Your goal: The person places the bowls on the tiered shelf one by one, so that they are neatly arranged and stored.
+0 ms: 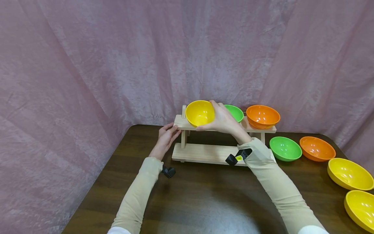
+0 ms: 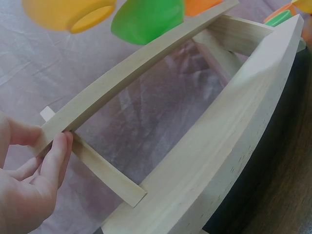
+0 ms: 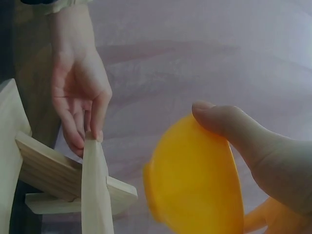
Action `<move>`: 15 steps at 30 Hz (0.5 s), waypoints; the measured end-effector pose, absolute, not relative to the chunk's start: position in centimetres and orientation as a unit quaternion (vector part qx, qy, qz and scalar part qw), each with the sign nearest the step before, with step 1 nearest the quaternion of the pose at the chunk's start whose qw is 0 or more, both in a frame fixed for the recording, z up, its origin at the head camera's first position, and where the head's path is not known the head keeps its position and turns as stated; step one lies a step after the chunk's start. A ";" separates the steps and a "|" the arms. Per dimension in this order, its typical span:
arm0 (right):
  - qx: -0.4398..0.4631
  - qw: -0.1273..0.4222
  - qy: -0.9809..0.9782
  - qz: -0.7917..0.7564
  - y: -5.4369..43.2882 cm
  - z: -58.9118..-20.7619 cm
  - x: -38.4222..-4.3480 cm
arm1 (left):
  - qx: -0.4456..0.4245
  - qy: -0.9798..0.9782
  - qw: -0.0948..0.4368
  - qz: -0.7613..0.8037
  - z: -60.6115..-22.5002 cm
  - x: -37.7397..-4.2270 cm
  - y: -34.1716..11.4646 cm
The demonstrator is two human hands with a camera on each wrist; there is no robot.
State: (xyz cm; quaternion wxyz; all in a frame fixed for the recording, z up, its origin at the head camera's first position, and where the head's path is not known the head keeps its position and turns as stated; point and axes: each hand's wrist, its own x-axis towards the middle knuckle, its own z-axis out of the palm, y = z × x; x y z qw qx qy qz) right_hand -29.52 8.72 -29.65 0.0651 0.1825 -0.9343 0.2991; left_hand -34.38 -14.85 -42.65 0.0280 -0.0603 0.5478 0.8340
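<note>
My right hand grips a yellow bowl by its rim, thumb at the near side and fingers at the far side. In the right wrist view the bowl hangs a little apart from the top board. My left hand pinches the left end of the upper board of a two-tier wooden rack. The left wrist view shows its thumb and fingers around that board's end. On the upper board, a green bowl stands partly hidden behind my right hand, with an orange bowl at the right end.
Right of the rack, a green bowl and an orange bowl sit on the dark wooden table. Two yellow bowls lie nearer the right edge. A pink curtain hangs behind the table.
</note>
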 end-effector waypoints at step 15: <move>0.185 0.049 -0.933 0.303 7.4 -29.5 -32.4 | -0.054 0.540 0.020 0.840 -42.7 -34.3 -14.4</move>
